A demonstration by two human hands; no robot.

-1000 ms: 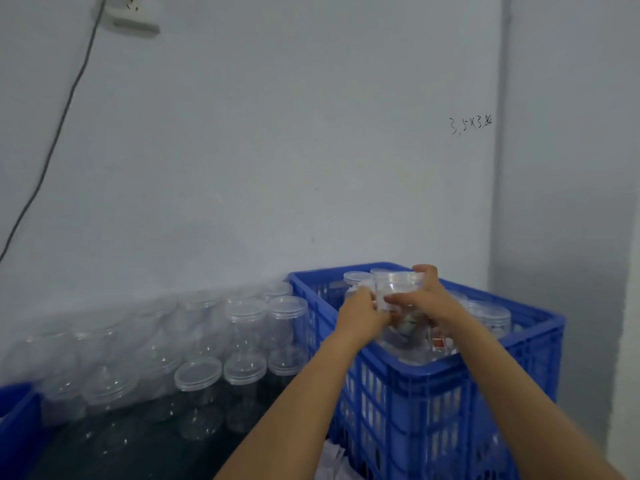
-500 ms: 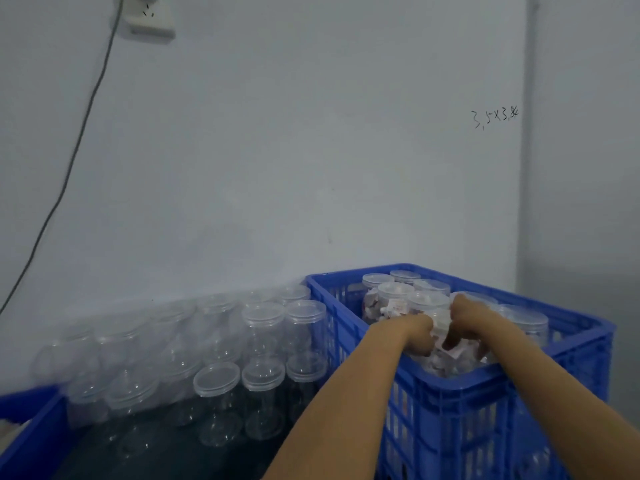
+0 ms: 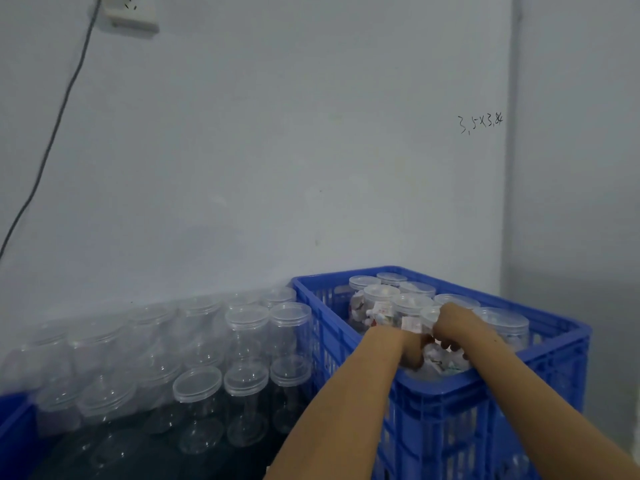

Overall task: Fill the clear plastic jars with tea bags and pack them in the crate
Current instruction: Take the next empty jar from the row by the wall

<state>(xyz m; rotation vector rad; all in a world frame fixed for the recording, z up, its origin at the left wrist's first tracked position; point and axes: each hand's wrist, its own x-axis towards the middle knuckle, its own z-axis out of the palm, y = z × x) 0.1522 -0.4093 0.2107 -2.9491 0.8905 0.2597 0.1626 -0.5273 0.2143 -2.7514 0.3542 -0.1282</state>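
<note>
A blue plastic crate [image 3: 450, 386] stands at the right, holding several lidded clear jars [image 3: 381, 299] packed with tea bags. Both my hands reach down inside its near corner. My left hand [image 3: 410, 348] and my right hand [image 3: 453, 327] grip a filled jar [image 3: 440, 362] between them, low in the crate beside the others. The crate's near rim hides the jar's lower part and my fingertips.
Many empty clear jars with lids [image 3: 197, 386] are stacked against the wall left of the crate. Another blue crate's edge [image 3: 14, 427] shows at the far left. A socket [image 3: 133, 13] and its cable hang on the wall above.
Both hands have lowered the filled jar from above the rim down into the crate's near corner. The camera has shifted slightly.
</note>
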